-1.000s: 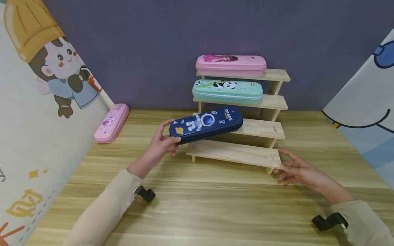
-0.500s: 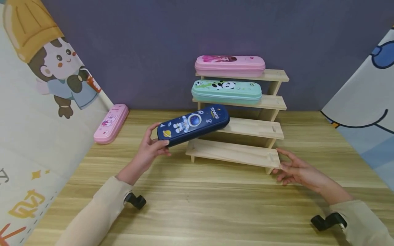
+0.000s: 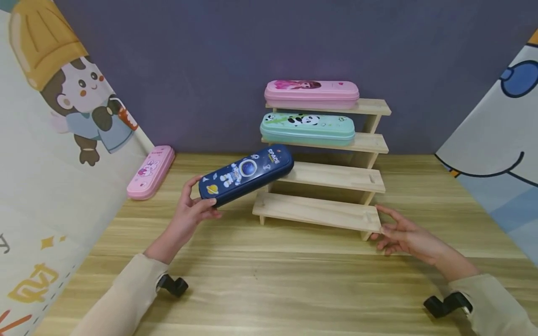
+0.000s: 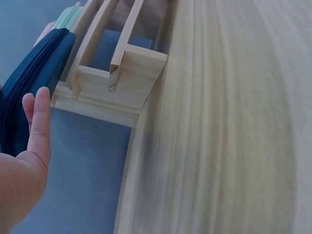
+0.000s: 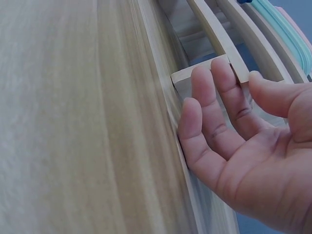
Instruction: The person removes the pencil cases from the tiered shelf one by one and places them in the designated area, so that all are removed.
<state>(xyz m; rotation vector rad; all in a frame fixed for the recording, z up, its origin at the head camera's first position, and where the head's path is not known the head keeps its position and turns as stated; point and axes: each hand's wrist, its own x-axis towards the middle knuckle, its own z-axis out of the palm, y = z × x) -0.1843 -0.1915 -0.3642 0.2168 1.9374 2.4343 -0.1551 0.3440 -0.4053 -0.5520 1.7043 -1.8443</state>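
A navy pencil case (image 3: pixel 245 175) with an astronaut and "SPACE" on its lid is held by its left end in my left hand (image 3: pixel 189 217). It is tilted, right end higher, in front of the left side of a stepped wooden shelf (image 3: pixel 317 210). A dark zipper runs along its side in the left wrist view, where the left hand (image 4: pixel 29 161) shows partly. My right hand (image 3: pixel 414 238) holds the right end of the lowest step between thumb and index finger; in the right wrist view the other fingers (image 5: pixel 202 90) curl beside the shelf's leg.
A pink pencil case (image 3: pixel 311 94) lies on the top step and a mint panda pencil case (image 3: pixel 307 129) on the step below. Another pink pencil case (image 3: pixel 150 172) lies on the wooden table (image 3: pixel 260 289) by the left wall. A dark wall (image 3: pixel 210 70) stands behind.
My left hand has drawn the navy pencil case left and slightly down, away from the second-lowest step, tilting it more. The right hand stays on the shelf's end.
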